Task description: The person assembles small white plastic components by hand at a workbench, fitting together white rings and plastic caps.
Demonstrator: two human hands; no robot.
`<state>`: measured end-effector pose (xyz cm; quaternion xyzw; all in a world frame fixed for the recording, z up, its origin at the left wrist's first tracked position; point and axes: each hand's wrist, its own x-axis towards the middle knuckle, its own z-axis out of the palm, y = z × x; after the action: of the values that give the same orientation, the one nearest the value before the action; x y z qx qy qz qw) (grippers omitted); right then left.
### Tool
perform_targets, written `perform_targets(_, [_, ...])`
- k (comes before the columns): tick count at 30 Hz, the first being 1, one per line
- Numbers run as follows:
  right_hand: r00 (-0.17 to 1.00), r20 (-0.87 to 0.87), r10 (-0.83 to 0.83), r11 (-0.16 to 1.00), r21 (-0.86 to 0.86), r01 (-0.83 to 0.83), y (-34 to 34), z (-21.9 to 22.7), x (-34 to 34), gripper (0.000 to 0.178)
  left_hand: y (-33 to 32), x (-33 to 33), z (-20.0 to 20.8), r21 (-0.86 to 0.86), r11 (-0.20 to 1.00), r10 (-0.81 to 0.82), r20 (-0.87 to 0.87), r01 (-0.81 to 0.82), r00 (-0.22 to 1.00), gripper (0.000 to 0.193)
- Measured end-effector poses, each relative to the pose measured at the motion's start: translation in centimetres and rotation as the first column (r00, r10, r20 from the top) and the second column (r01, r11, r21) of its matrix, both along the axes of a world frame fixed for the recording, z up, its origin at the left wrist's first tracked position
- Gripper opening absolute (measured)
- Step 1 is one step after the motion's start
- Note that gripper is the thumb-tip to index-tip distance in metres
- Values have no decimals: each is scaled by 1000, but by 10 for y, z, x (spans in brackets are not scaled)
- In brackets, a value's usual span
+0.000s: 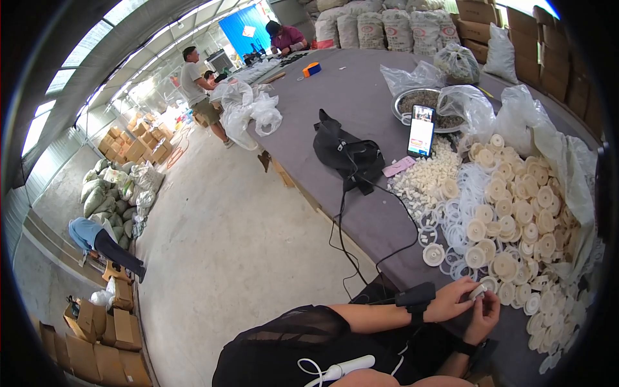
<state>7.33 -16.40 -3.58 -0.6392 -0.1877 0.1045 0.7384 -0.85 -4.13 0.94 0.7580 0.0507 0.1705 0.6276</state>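
Observation:
My left hand [451, 300] and my right hand [483, 318] meet at the table's near edge. Between their fingertips is a small off-white round plastic part [478, 292], gripped from both sides; its details are partly hidden by my fingers. Just beyond lies a big heap of cream plastic discs [516, 206] with raised centres. Clear plastic rings [465, 193] are piled left of the discs. Farther back spreads a mound of small white plastic pieces [422, 184]. One disc [433, 254] rests apart, near the loose rings.
A lit phone [421, 131] leans against a metal bowl [398, 103] of small dark parts. A black bag [348, 151] with cables lies on the grey table [296, 129]. Plastic sacks [561, 168] border the discs. Other people work far off; cardboard boxes [119, 326] stand on the floor.

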Motion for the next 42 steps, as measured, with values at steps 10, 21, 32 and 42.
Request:
perform_targets(10, [999,-37,-29,999,-21,28,8,48,-28,17,24,7,-8,-248,961,96,-103,-119,990,30])
perform_targets(21, [965,-253,65,993,112,-38,12,47,-33,17,18,1,32,-125,988,96,9,-94,995,29])
perform_targets(32, [987,66,-146,989,-13,147,5,38,-26,39,20,-8,37,-186,982,21,-34,-28,999,27])
perform_targets(42, [843,-351,408,888,369,-277,-6,45,-18,31,22,-16,49,-174,982,-77,-33,70,996,28])
